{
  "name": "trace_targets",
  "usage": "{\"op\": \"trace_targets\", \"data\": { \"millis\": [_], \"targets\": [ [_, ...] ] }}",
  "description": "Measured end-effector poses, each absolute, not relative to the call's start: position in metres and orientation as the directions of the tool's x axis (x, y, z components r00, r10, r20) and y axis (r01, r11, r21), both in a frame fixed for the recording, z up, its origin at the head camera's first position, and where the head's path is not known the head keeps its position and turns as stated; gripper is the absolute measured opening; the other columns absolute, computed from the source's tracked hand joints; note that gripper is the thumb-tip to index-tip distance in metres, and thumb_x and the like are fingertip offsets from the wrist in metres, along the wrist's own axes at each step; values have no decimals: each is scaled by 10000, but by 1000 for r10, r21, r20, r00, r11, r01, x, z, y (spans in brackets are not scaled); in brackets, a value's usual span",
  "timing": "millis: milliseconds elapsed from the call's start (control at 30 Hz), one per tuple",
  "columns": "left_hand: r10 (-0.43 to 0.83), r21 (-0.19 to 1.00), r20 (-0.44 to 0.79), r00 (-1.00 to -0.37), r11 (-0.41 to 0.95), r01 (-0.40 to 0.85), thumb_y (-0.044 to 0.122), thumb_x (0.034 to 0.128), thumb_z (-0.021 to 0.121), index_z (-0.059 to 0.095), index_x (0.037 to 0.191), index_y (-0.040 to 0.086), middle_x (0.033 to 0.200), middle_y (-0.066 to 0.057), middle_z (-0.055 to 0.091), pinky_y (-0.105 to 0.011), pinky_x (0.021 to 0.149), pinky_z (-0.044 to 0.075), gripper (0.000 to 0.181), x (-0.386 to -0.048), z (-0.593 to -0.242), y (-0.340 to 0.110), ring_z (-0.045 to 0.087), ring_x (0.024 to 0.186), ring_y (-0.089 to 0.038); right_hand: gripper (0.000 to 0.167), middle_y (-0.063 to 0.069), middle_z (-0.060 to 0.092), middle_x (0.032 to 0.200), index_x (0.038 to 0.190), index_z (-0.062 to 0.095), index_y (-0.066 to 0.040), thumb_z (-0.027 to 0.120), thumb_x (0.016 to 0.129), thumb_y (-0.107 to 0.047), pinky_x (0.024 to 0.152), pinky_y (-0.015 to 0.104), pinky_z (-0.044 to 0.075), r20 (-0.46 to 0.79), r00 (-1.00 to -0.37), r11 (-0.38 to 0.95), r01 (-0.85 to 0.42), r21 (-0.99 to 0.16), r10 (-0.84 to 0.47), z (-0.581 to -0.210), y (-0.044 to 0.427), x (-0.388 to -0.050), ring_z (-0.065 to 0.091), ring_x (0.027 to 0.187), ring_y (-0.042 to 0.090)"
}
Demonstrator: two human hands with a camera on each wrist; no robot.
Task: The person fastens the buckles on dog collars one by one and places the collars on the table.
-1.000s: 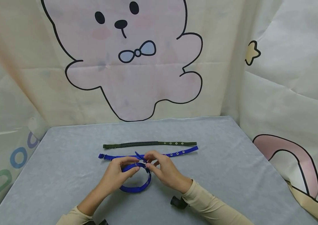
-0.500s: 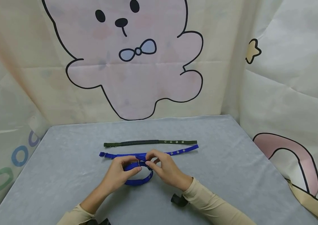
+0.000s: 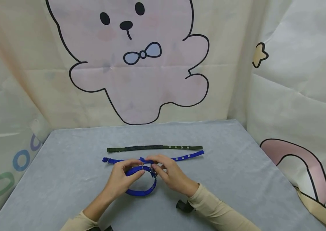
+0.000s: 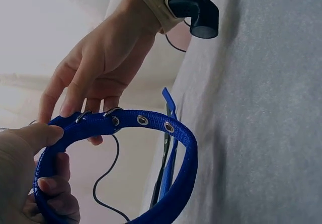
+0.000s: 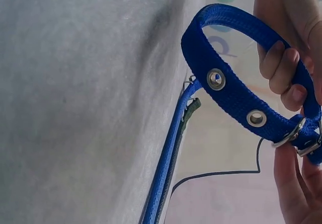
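Left hand (image 3: 120, 177) grips the looped blue webbing collar (image 3: 140, 193) over the grey tablecloth (image 3: 64, 170); the right hand (image 3: 172, 175) pinches it beside the metal buckle (image 5: 308, 149). Its closed loop suggests the buckle is already threaded; whether it is fully fastened, I cannot tell. Behind, a straight blue collar (image 3: 188, 157) and a dark green collar (image 3: 144, 147) lie unlooped.
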State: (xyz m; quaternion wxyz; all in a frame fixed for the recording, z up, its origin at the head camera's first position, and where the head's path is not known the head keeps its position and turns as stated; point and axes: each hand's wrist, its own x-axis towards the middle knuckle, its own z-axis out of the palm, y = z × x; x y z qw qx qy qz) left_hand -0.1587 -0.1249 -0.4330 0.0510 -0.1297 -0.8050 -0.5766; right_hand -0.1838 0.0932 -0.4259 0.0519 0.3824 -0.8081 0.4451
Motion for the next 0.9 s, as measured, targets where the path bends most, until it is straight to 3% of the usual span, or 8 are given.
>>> {"op": "trace_targets", "data": {
  "millis": [267, 400, 533, 667, 900],
  "targets": [
    [112, 919, 227, -968, 304, 250, 135, 852, 810, 748, 1065, 85, 959, -61, 760, -241, 717, 548, 227, -156, -431, -125, 688, 830, -88, 245, 39, 692, 1193, 1228, 676, -135, 533, 1038, -77, 873, 294, 588, 479, -715, 309, -671, -674, -509, -430, 92, -183, 668, 1078, 154],
    [112, 918, 243, -964, 295, 266, 105, 852, 803, 735, 1049, 73, 913, -72, 744, -243, 641, 529, 211, -157, -431, -126, 659, 757, -80, 221, 9, 714, 1124, 1179, 698, -129, 585, 1004, -57, 912, 316, 557, 544, -673, 376, -736, -563, -501, -430, 91, -186, 656, 1053, 136],
    [115, 912, 248, -962, 306, 271, 92, 850, 804, 723, 1033, 74, 886, -58, 726, -239, 663, 527, 201, -159, -432, -126, 647, 754, -74, 203, 1, 734, 1084, 1138, 718, -116, 632, 967, -49, 928, 347, 544, 593, -623, 440, -781, -443, -509, -430, 92, -188, 656, 1061, 153],
    [105, 911, 246, -964, 315, 267, 91, 840, 814, 719, 1011, 89, 873, -35, 713, -236, 702, 534, 195, -160, -432, -127, 653, 779, -77, 198, 10, 750, 1073, 1125, 726, -105, 649, 952, -47, 905, 335, 560, 600, -607, 456, -792, -405, -521, -429, 91, -189, 679, 1040, 154],
    [122, 918, 227, -966, 305, 254, 109, 850, 814, 728, 1011, 58, 868, -61, 724, -230, 664, 523, 190, -159, -430, -127, 641, 754, -61, 198, 6, 734, 1035, 1085, 734, -114, 664, 922, -24, 842, 271, 564, 611, -564, 463, -820, -336, -556, -433, 93, -189, 673, 978, 135]
  ]
}}
